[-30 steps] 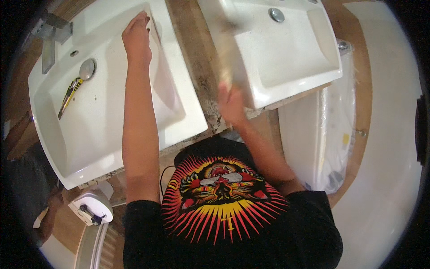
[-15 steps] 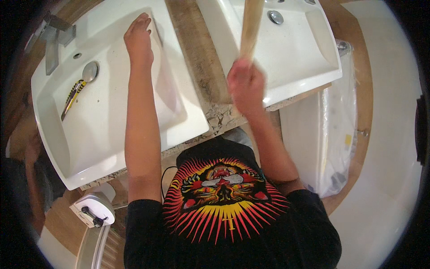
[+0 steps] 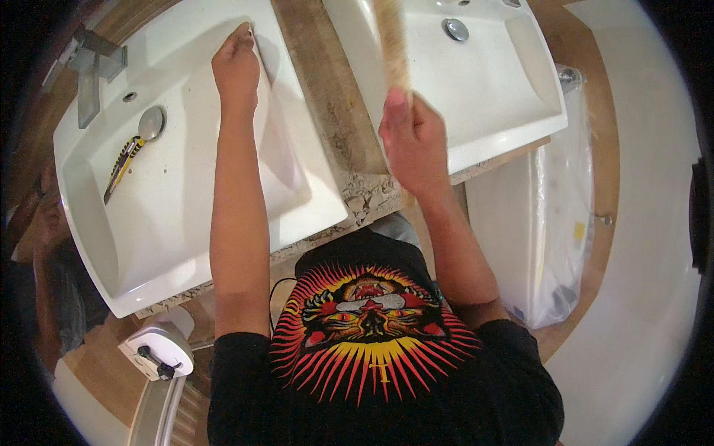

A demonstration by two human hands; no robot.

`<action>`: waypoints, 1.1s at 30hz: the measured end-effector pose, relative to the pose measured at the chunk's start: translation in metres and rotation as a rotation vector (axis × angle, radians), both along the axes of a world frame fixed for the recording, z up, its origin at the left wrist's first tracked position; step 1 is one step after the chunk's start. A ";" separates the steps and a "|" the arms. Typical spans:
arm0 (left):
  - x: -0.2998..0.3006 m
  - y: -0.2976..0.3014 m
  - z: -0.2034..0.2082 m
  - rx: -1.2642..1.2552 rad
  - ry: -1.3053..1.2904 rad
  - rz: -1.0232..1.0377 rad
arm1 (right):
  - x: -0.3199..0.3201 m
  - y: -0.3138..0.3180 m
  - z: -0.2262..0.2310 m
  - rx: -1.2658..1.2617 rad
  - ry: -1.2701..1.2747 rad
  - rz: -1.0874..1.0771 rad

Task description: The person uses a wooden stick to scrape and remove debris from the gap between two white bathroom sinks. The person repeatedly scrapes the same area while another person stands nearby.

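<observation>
left hand [image 3: 236, 65] flat on right rim of left sink [image 3: 89, 245], fingers curled, holding nothing | right hand [image 3: 413, 141] fisted around wooden stick [image 3: 393, 44], stick blurred, above left edge of right sink [image 3: 520, 111] | utility knife [image 3: 123, 165] in left sink by drain

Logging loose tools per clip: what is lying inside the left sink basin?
Inside the left sink lies a yellow-and-black utility knife beside the round metal drain plug. The left hand rests on the basin's far rim; the basin floor beneath the forearm is hidden.

Left hand [image 3: 236, 65] stretched forward, fingers curled down, right hand [image 3: 413, 140] raised, grip closed.
</observation>
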State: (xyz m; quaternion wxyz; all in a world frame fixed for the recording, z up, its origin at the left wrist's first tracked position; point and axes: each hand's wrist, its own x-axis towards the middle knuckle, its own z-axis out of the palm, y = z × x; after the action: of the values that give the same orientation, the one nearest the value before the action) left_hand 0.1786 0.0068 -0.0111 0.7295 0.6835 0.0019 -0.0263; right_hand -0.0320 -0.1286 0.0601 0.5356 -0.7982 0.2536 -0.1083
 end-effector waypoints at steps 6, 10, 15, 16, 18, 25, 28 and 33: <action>-0.003 0.002 0.003 -0.042 0.067 0.031 | -0.036 0.017 -0.076 -0.186 0.418 0.057; 0.001 0.001 0.008 -0.075 -0.031 0.050 | -0.044 0.007 -0.090 -0.060 0.698 0.028; -0.001 0.002 0.007 0.017 0.032 0.009 | -0.003 0.006 -0.021 -0.144 0.303 0.115; -0.002 0.002 0.006 0.039 0.011 0.003 | 0.007 0.004 -0.009 -0.144 0.277 0.068; -0.004 0.002 0.005 0.037 -0.014 0.000 | 0.021 0.002 0.008 -0.155 0.064 0.031; -0.002 0.001 0.007 0.023 -0.082 -0.002 | 0.004 0.002 -0.025 -0.133 0.268 0.032; -0.001 0.001 0.003 0.186 -0.106 -0.028 | -0.013 0.008 -0.049 -0.134 0.400 0.087; 0.000 -0.005 -0.006 0.486 -0.368 -0.083 | -0.029 0.010 -0.079 -0.123 0.489 0.177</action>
State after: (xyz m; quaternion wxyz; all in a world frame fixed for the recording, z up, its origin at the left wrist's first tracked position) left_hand 0.1785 0.0013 -0.0175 0.5309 0.8308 -0.1520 0.0694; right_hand -0.0610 -0.1185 -0.0189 0.4163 -0.8508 0.2974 0.1197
